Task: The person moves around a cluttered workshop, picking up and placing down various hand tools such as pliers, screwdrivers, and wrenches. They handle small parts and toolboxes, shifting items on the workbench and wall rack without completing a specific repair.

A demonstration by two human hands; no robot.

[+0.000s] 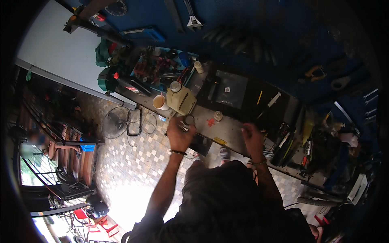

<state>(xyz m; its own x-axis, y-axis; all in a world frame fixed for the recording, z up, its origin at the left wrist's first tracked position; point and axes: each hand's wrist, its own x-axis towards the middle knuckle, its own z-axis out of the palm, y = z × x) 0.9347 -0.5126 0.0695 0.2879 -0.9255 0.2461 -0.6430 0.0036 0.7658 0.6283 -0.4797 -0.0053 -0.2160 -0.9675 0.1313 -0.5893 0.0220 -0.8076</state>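
Note:
Over the front edge of the workbench (235,133), my left hand (180,135) is closed around a small round greyish piece (189,120), its kind unclear. Just beyond that hand stands a yellowish plastic jug (181,100), with a white cup (159,102) holding a thin orange stick to its left. My right hand (253,139) hovers near the bench's front edge, fingers bent together; whether anything small is between them is hidden. Between my hands are a small pale jar (218,116), a flat red-orange piece (210,122) and a yellow strip (220,141).
A dark mat (251,109) carries a clear plastic bag (231,91), a yellow stick (259,97) and a white syringe-like tool (274,99). A blue tray (160,87) of clutter lies behind the jug. Tools crowd the right end; a fan (115,122) stands left.

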